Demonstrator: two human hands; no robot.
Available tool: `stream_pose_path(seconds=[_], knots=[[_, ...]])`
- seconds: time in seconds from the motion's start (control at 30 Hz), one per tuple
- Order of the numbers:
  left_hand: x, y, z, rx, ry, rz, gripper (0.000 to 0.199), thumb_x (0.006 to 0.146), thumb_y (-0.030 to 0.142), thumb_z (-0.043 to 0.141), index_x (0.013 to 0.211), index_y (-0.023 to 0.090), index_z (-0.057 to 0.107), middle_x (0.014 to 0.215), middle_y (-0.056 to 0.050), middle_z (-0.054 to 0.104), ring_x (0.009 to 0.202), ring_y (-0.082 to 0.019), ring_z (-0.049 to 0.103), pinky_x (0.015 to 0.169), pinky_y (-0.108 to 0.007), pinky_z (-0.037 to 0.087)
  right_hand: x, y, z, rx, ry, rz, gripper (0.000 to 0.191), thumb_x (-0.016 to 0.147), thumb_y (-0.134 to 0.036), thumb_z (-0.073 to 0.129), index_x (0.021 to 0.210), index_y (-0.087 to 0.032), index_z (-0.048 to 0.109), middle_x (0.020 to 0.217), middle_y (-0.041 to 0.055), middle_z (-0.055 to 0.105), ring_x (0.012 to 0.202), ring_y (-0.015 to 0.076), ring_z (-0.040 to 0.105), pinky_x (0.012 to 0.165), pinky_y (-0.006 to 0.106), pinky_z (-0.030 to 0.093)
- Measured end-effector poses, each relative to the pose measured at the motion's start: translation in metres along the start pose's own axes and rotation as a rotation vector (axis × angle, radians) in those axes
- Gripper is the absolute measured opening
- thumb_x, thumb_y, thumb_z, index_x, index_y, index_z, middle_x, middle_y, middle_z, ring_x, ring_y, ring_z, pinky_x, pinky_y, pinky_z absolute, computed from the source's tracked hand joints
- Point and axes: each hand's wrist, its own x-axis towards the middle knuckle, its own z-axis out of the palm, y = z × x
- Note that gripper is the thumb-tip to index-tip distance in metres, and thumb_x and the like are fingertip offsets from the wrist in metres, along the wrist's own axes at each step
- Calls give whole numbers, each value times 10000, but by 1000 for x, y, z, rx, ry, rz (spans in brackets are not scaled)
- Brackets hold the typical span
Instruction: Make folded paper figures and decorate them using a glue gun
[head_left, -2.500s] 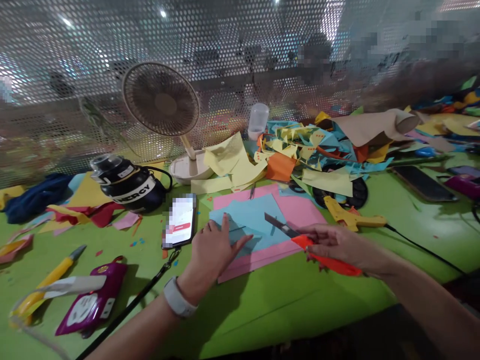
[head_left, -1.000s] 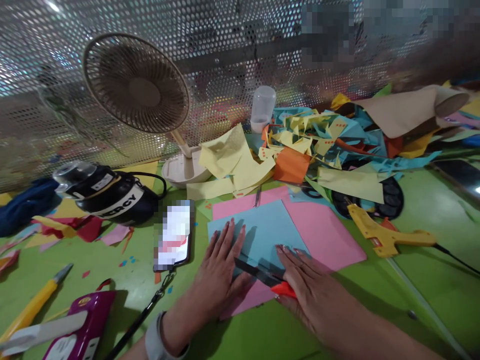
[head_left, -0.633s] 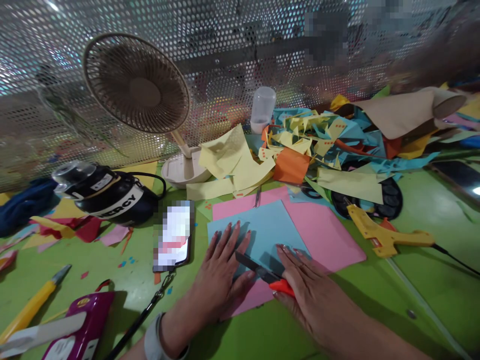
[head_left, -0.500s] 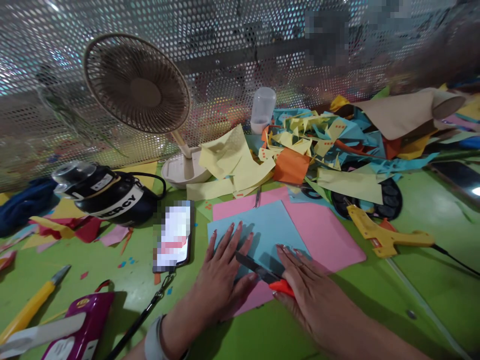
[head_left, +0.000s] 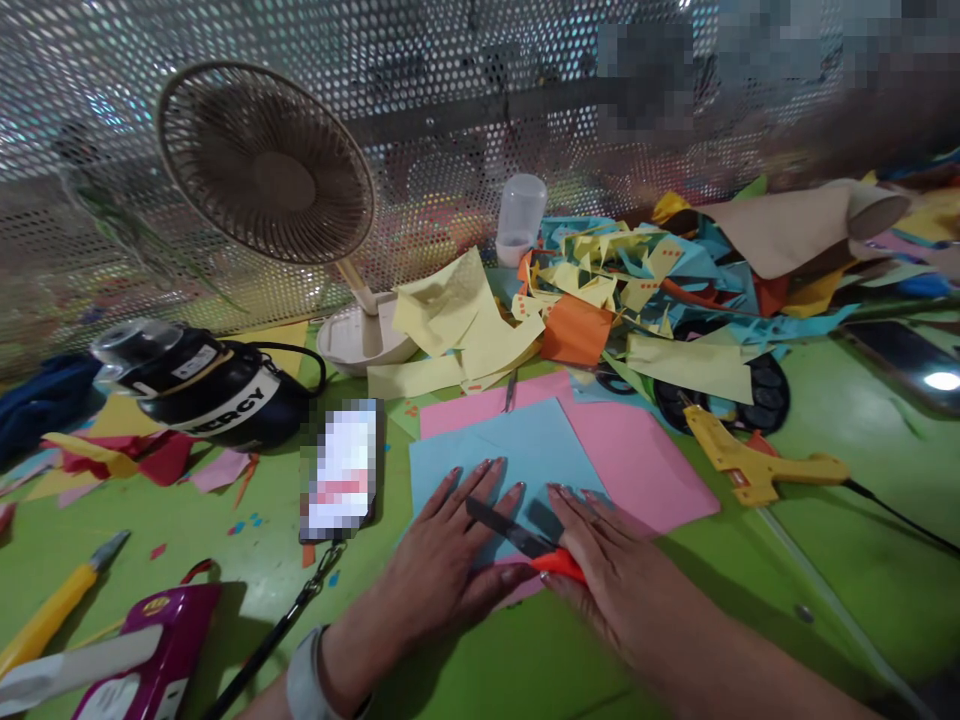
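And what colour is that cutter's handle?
The handle is orange-red, seen in the head view.

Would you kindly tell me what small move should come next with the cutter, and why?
I would probably ease the right hand and its red-handled cutter back from the left hand: the blade overlaps the left fingers in this view, and whether they touch cannot be told.

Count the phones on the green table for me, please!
2. One lit phone lies to the left of the left hand. One dark phone lies at the right edge, past the yellow glue gun. More could be hidden under the paper scraps.
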Motion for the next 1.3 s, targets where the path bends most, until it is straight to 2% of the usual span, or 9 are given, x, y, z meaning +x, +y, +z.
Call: stream_pose_path(seconds=[0.07, 0.17, 0.23, 0.33, 0.47, 0.6, 0.9, 1.1, 1.3], knots=[[1, 0, 0, -9, 9, -6, 680, 929, 555, 388, 1497, 231, 200, 1554, -100, 237, 1421, -287, 215, 1140, -519, 232, 0, 7, -15, 106, -59, 100, 445, 973, -398, 380, 1274, -105, 524, 1283, 187, 596, 1151, 278, 591, 888, 426, 538], [1, 0, -1, -19, 18, -12, 674, 925, 548, 408, 1492, 238, 217, 1553, -93, 244, 1416, -297, 227, 1141, -532, 229, -6, 23, -41, 221, -109, 308, 395, 1000, -403, 288, 1133, -219, 611, 1056, 79, 706, 905, 211, 683, 715, 335, 570], [1, 0, -1, -17, 10, -6, 677, 923, 546, 415, 1493, 240, 213, 1558, -93, 230, 1415, -307, 226, 1137, -540, 234, -16, 34, -53, 181, -77, 353, 391, 989, -429, 318, 1249, -255, 551, 1103, 71, 687, 946, 221, 672, 717, 336, 563], [0, -1, -1, 2, 10, 10, 680, 928, 541, 411, 1500, 254, 181, 1566, -94, 198, 1417, -310, 220, 1131, -538, 247, -35, 48, -55, 59, -89, 343, 485, 931, -490, 441, 1373, -292, 446, 1206, 82, 638, 1017, 261, 651, 755, 377, 560], [-1, -2, 1, 8, 43, 27, 666, 934, 538, 399, 1502, 284, 163, 1574, -76, 176, 1407, -322, 243, 1123, -539, 256, -56, 53, -50, -39, -98, 339, 396, 938, -404, 447, 1315, -306, 523, 1113, 62, 655, 878, 226, 683, 693, 343, 568], [-1, -3, 2, 21, 50, 40, 648, 940, 528, 389, 1500, 278, 179, 1571, -77, 191, 1405, -324, 248, 1126, -535, 241, -64, 49, -51, -72, -124, 339, 383, 920, -328, 489, 1300, -330, 537, 1045, 37, 648, 789, 191, 677, 670, 328, 570], [-1, -4, 3, 34, 34, 34, 681, 924, 579, 374, 1497, 254, 203, 1567, -88, 202, 1414, -305, 228, 1138, -509, 216, -56, 36, -56, -20, -223, 256, 401, 915, -239, 493, 1311, -282, 540, 1054, 51, 647, 792, 183, 662, 686, 328, 560], [-1, -4, 2, 31, 30, 34, 666, 929, 567, 374, 1496, 267, 196, 1567, -89, 197, 1411, -305, 239, 1126, -517, 243, -49, 35, -48, -61, -131, 167, 386, 910, -247, 503, 1292, -270, 553, 933, 35, 635, 743, 163, 641, 624, 280, 521], [-2, -4, 3, 40, 19, 35, 652, 934, 548, 383, 1492, 265, 200, 1568, -100, 191, 1416, -304, 226, 1122, -526, 248, -36, 29, -39, -172, -56, 140, 304, 902, -255, 529, 1189, -206, 619, 946, 66, 635, 789, 179, 638, 590, 271, 518]])
